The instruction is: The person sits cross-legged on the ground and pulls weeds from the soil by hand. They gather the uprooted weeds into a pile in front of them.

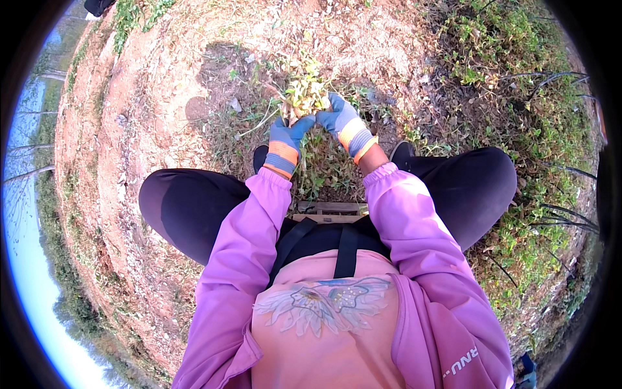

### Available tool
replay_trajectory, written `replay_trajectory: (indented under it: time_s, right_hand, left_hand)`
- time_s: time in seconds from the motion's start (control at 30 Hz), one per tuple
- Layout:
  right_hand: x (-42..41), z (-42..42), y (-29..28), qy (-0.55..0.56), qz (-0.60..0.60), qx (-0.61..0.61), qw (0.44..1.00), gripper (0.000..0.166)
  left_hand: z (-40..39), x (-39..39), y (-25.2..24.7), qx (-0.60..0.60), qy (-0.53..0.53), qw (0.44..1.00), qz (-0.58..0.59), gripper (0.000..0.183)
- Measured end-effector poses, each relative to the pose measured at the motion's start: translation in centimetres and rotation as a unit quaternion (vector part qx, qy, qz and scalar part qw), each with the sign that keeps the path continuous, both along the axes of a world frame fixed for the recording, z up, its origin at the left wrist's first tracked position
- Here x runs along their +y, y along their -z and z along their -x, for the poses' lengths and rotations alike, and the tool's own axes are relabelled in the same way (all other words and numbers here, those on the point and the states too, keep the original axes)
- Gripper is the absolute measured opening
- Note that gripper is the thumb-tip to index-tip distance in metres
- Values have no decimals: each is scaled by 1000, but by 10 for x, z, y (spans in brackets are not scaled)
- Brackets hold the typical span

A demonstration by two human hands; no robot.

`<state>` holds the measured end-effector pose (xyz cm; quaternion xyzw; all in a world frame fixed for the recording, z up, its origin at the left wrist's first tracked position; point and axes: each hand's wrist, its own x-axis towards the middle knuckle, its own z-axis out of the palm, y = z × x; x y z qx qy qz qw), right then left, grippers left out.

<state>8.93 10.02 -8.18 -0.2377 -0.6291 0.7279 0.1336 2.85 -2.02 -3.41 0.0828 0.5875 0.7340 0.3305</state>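
Note:
Both my hands wear blue-grey work gloves with orange striped cuffs and meet at a bunch of leafy green and yellowish plants (307, 92) in front of me. My left hand (290, 133) grips the base of the bunch, where dry brown leaves show. Close beside it, my right hand (342, 116) holds the bunch's right side; its fingertips are partly hidden by leaves. Loose stems and cut weeds (260, 121) lie on the soil to the left. More green plants (318, 170) are on the ground below my hands, between my bent legs.
Low wooden slats (330, 212) show in front of my waist. Dense leafy plants (544, 136) with thin dark curved rods (559, 78) stand at the right. Bare reddish soil (146, 97) with dry litter spreads to the left. A dark object (97, 6) lies at the top left.

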Motion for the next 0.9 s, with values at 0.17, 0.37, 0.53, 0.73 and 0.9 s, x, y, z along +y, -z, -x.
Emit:
replay_trajectory:
  time_s: [0.17,0.37,0.53,0.73,0.9]
  right_hand:
    - [-11,-7,-39,39,35,1,999,46]
    - [-4,-9,-50,89,99,-31,991,48]
    - [-5,-7,-48,153,113,-78,979,50]
    - [16,-13,-26,175,186,-44,966,47]
    - [14,-12,-25,184,183,-32,965,57]
  left_hand:
    - [3,-4,6,-16,-29,999,-9,34]
    - [2,-1,11,-2,-13,1000,-28,32]
    - [0,0,9,-14,-23,999,-37,30]
    - [4,-2,9,-40,-26,998,-42,30]
    - [7,-3,15,-43,-25,998,-31,29]
